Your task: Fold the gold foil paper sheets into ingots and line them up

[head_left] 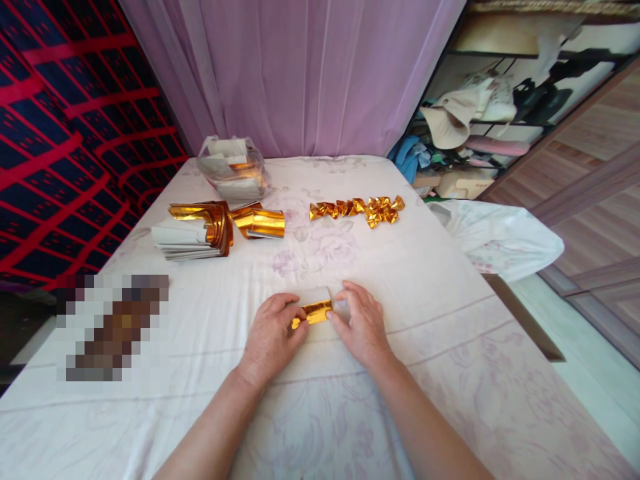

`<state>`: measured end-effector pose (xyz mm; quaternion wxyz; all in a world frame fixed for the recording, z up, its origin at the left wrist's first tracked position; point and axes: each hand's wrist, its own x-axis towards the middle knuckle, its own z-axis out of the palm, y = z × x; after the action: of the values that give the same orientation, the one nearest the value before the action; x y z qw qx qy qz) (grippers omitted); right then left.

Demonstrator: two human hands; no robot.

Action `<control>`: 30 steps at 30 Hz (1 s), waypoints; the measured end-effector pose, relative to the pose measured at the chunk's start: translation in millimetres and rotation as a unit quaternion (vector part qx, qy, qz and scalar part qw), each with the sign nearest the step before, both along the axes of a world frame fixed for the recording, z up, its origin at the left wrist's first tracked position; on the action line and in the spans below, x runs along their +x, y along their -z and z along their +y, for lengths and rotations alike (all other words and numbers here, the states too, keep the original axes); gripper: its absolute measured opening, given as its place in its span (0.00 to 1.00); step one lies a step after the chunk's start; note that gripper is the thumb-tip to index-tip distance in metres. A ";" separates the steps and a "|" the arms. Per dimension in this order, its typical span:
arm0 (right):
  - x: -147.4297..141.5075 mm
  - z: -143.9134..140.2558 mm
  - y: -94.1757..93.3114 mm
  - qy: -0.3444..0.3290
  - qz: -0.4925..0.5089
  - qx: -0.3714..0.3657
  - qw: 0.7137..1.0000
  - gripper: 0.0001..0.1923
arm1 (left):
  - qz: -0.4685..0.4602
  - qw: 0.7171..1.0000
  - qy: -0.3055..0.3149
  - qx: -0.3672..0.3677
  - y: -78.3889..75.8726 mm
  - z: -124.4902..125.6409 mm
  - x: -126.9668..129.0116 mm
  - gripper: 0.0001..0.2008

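A sheet of gold foil paper [319,311] lies on the cloth-covered table in front of me, partly folded, with its pale side showing along the far edge. My left hand [274,331] pinches the paper's left end between thumb and fingers, where a small rolled bit of gold sticks out. At the right end, my right hand [364,325] has its thumb pressed on the paper's edge, the fingers curving around beyond it. Farther off to the right sit several folded gold foil pieces [383,211] in a cluster and a row.
A fanned stack of gold foil sheets [193,233] lies at the back left, beside loose curled sheets [260,221]. Behind them stands a clear plastic bag [234,167] of more paper. A white plastic bag [505,237] is beyond the right table edge, near a shoe shelf [500,123].
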<state>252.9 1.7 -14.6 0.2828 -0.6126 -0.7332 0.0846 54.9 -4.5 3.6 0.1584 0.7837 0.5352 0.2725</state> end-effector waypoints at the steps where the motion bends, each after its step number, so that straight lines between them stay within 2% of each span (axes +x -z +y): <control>1: -0.8 -0.3 -0.4 -0.001 -0.002 -0.003 1.000 0.08 | 0.015 1.000 -0.020 -0.006 -1.9 0.2 5.3 0.03; 3: -2.0 -0.5 -0.6 -0.002 -0.005 -0.007 1.000 0.06 | 0.054 0.996 -0.063 -0.019 -4.6 0.7 16.0 0.09; 7: -2.0 0.4 1.3 0.004 -0.004 -0.007 1.000 0.06 | 0.081 0.990 -0.106 -0.034 -4.9 1.0 25.7 0.08; 13: -0.5 2.0 2.8 -0.001 -0.002 -0.012 1.000 0.06 | 0.056 0.993 -0.090 -0.053 -0.5 -1.9 5.8 0.01; 17: -0.9 2.8 1.9 -0.003 0.002 -0.017 1.000 0.06 | 0.061 0.992 -0.085 -0.068 -1.4 -2.6 -8.4 0.02; 22: -1.6 3.7 2.4 -0.001 0.006 -0.022 1.000 0.06 | 0.065 0.993 -0.072 -0.066 -2.7 -0.7 -14.3 0.02; 27: -1.5 4.8 4.9 -0.034 -0.002 0.005 0.999 0.04 | 0.063 0.995 -0.064 -0.050 0.9 -0.1 -17.3 0.12; 30: -1.9 4.8 6.2 -0.055 -0.019 0.019 0.998 0.07 | 0.075 0.995 -0.056 -0.043 3.6 0.1 -18.3 0.14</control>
<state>251.0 6.4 -20.8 0.2758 -0.5670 -0.7726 0.0747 36.6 -4.4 0.0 0.1358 0.7633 0.5996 0.1983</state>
